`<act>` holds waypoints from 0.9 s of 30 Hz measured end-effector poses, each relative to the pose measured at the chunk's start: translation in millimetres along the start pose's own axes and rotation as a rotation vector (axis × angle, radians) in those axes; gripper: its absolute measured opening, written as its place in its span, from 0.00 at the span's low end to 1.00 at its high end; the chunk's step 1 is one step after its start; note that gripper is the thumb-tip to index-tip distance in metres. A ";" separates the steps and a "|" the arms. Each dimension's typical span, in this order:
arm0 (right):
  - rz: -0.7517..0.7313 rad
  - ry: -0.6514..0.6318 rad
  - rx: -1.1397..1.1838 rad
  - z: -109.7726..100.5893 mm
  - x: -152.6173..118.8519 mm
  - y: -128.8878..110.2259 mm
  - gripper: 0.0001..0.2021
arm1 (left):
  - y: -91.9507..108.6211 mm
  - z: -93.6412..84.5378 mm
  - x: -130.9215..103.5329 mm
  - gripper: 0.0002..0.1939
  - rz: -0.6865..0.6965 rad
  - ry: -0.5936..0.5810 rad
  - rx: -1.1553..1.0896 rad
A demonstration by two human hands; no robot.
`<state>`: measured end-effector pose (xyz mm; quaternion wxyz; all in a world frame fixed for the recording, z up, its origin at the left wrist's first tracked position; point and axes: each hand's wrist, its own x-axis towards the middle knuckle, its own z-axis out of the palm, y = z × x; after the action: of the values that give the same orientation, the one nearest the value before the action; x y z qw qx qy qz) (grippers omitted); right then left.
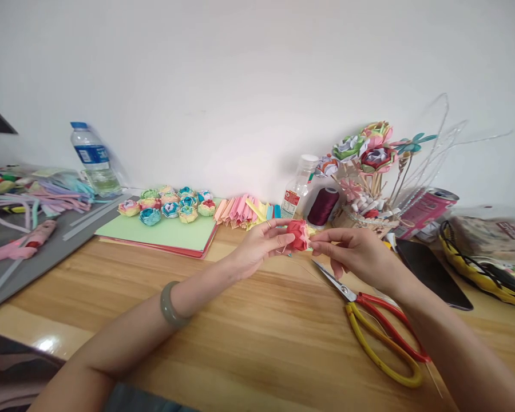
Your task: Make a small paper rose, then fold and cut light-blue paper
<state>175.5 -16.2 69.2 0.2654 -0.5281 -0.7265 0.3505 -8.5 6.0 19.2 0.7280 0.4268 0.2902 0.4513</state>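
Note:
A red and pink paper flower (298, 235) is held above the wooden table, between my two hands. My left hand (264, 243) grips its left side with thumb and fingers, a green bangle (171, 305) on that wrist. At the flower's right edge, my right hand (347, 249) is closed in a pinch; what lies between those fingertips is too small to make out. A thin thread (315, 270) runs near the hands. Below my right hand lie scissors (360, 309) with red and yellow handles, blades slightly apart.
Several finished paper flowers (170, 210) sit on stacked coloured paper (163, 234). Folded paper strips (240, 212), a glass bottle (298, 186) and a thread spool (324, 207) stand behind. A phone (433, 273) lies right; a glue gun (21, 243) and water bottle (93, 160) are left.

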 end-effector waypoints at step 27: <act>-0.026 0.147 -0.096 6.8 0.3 4.0 0.14 | 4.7 1.2 1.0 0.24 0.089 -0.075 0.115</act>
<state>172.6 -16.7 61.9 0.2969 -0.5549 -0.7280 0.2721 -9.0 7.6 23.9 0.6920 0.4968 0.2690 0.4495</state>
